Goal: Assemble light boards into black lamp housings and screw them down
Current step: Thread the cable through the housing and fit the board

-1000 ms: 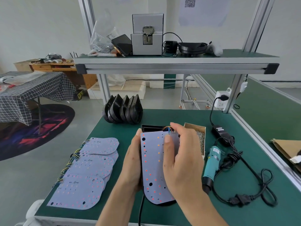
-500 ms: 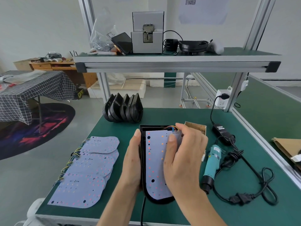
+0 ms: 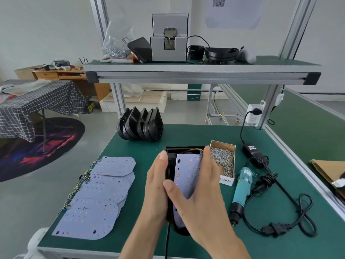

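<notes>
Lilac light board (image 3: 187,176); black housing (image 3: 170,165); teal screwdriver (image 3: 241,187); green table (image 3: 205,135)

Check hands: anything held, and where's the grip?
Left hand holds the black housing by its left edge; right hand presses flat on the light board.
</notes>
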The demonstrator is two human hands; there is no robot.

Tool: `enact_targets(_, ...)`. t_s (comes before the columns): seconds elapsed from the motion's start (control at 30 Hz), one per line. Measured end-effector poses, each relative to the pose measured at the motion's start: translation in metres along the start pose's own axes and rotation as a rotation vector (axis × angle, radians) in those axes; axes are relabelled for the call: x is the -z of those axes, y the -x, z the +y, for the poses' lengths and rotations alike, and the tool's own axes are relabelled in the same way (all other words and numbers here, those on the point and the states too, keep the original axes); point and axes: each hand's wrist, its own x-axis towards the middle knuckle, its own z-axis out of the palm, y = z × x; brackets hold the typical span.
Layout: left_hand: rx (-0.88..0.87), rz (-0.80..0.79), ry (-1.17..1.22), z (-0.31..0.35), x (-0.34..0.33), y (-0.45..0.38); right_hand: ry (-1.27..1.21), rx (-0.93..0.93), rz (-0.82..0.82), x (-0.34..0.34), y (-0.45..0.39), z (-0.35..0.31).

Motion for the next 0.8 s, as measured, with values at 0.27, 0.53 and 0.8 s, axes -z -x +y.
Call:
enact_targets(0.27, 0.017, -0.124, 0.101, -0.003, 0.001, 0.000, -0.206, -0.056, -0.121, 0.010, -0.003, 0.008)
enact_targets(0.53, -0.069, -0.168, -0.021, 0.000, 0.019, 0.000, -0.228, -0.067, -0.121, 0.028, -0.004, 0.015)
enact_targets(0.8, -0.247, -0.190, -0.510, 0.020, 0.033, -0.009, -0.268, 0.003, -0.221, 0.047, 0.000, 0.022)
